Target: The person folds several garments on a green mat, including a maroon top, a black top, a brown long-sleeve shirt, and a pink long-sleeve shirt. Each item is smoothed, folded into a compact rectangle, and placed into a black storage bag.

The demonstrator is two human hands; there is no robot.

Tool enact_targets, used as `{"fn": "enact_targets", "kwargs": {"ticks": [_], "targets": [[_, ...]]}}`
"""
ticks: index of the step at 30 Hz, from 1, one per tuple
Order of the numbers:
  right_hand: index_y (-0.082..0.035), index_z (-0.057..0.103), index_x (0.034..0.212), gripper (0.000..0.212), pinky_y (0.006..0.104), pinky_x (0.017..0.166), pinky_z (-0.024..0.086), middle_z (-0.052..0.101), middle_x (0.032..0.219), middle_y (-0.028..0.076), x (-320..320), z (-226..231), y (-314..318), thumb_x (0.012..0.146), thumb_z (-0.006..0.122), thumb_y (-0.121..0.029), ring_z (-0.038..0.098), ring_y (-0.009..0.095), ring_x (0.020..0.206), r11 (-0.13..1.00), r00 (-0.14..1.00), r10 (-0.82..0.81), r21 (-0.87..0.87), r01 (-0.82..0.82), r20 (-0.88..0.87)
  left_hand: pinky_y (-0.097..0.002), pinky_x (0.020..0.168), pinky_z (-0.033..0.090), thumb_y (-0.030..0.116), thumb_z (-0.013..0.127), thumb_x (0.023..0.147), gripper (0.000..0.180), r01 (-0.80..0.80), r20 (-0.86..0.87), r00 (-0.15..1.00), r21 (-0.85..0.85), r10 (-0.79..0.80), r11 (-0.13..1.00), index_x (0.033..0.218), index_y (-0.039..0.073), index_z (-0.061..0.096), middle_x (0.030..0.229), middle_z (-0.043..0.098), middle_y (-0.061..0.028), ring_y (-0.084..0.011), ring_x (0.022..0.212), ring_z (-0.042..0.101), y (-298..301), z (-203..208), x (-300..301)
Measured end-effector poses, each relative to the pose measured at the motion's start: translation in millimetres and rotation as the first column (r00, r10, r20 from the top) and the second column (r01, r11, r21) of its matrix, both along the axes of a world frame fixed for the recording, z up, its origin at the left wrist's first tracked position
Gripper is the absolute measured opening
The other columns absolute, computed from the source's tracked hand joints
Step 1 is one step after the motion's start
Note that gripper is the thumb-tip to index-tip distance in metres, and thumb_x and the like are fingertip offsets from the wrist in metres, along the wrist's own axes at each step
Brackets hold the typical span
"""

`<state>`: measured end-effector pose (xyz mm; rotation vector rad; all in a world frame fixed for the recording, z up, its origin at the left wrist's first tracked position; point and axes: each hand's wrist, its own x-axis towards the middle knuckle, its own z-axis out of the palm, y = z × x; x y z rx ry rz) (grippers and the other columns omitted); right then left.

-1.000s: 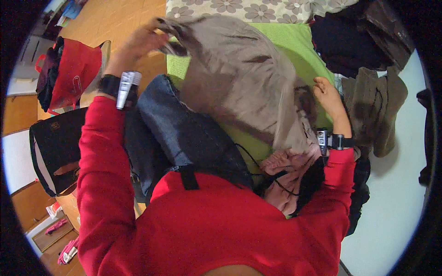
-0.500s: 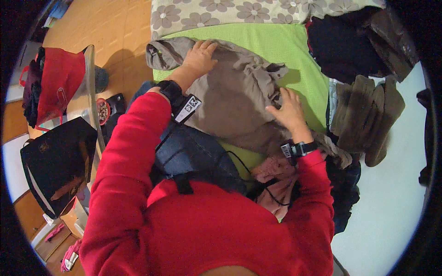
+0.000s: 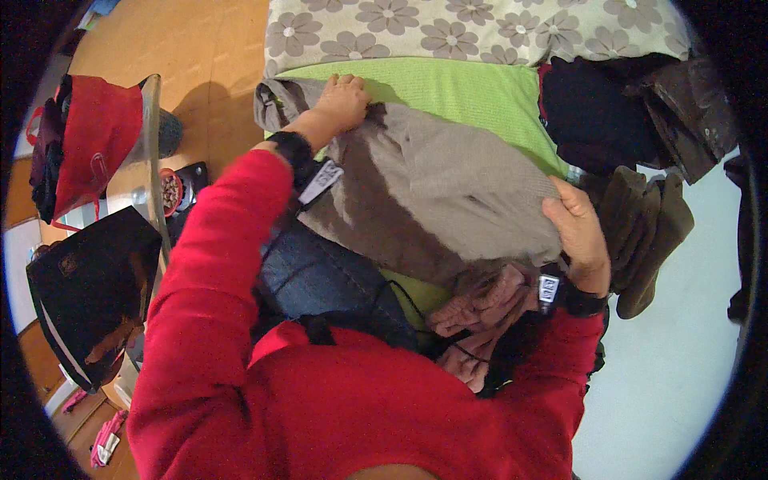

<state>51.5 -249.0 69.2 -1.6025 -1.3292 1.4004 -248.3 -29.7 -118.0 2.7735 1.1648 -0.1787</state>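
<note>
A grey-brown garment (image 3: pixel 480 176) lies spread over a light green cloth (image 3: pixel 448 88) in front of me, partly over my jeans. My left hand (image 3: pixel 342 104) is closed on its far left edge, with the fingertips curled over the fabric. At the garment's right end my right hand (image 3: pixel 578 228) grips the edge, thumb on top and the other fingers hidden beneath. Between the hands the fabric runs fairly smooth, and a dark shadow crosses it. A pink knitted garment (image 3: pixel 480 308) lies bunched near my right forearm.
Folded brown garments (image 3: pixel 640 232) and dark clothes (image 3: pixel 604 112) lie to the right. A flower-patterned cloth (image 3: pixel 448 32) spans the far side. On the left are a red bag (image 3: pixel 100 140), a black bag (image 3: pixel 96 292) and a small red bowl (image 3: pixel 170 192). Dark cords cross my lap.
My right hand has moved right and slightly nearer, drawing the garment's right end out so that its crumpled edge is smoother. My left hand has shifted slightly, its fingers closer together.
</note>
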Motion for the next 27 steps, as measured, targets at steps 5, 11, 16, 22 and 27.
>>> {"fn": "enact_targets", "kwargs": {"ticks": [5,11,16,22,27], "targets": [[0.001,0.059,0.103,0.028,0.0263,0.074,0.042,0.057,0.089,0.002,48,7,67,0.086,0.054,-0.021,0.051,0.012,0.083,0.974,0.931,0.215,-0.134,-0.182,0.294,-0.0434,0.081,0.045,0.027,0.050,0.079,0.031,-0.022,0.109,0.990,-0.521,0.092,0.853,0.097,0.003,0.060,0.096,0.062,-0.0206,-0.0355,0.091,0.058,41,42,-68],[-0.008,0.041,0.128,0.052,0.0394,0.083,0.044,0.053,0.116,0.020,99,39,253,0.083,0.057,-0.029,0.057,0.029,0.094,0.920,0.850,-0.373,0.262,0.290,0.371,-0.0381,0.067,0.046,0.028,0.051,0.087,0.030,-0.302,0.610,0.780,0.167,0.142,0.938,0.095,0.000,0.057,0.081,0.059,-0.0171,-0.0241,0.076,0.057,165,122,-70],[-0.001,0.049,0.122,0.050,0.0360,0.083,0.042,0.057,0.105,0.017,64,-11,272,0.083,0.058,-0.030,0.055,0.029,0.092,0.662,0.544,-0.531,0.719,-0.212,0.650,-0.0349,0.063,0.045,0.026,0.054,0.087,0.029,-0.455,0.749,0.607,0.052,0.267,0.889,0.091,-0.003,0.057,0.072,0.056,-0.0136,-0.0172,0.070,0.053,155,99,-52],[0.002,0.055,0.109,0.045,0.0370,0.081,0.045,0.062,0.100,0.019,66,-142,117,0.084,0.057,-0.034,0.060,0.028,0.091,0.987,0.710,-0.146,0.052,0.152,0.688,-0.0319,0.059,0.047,0.032,0.061,0.076,0.033,-0.349,0.395,0.555,-0.687,0.732,0.637,0.085,0.001,0.065,0.064,0.061,-0.0092,-0.0157,0.061,0.058,-5,-4,-54],[0.003,0.057,0.101,0.053,0.0377,0.073,0.046,0.063,0.087,0.019,44,-200,28,0.078,0.062,-0.045,0.060,0.029,0.079,0.752,0.761,-0.466,-0.252,0.610,0.452,-0.0312,0.067,0.044,0.045,0.062,0.079,0.049,-0.060,0.121,0.343,-0.987,0.932,0.150,0.101,0.001,0.057,0.088,0.055,-0.0047,-0.0169,0.075,0.053,-65,-14,-7]]}}
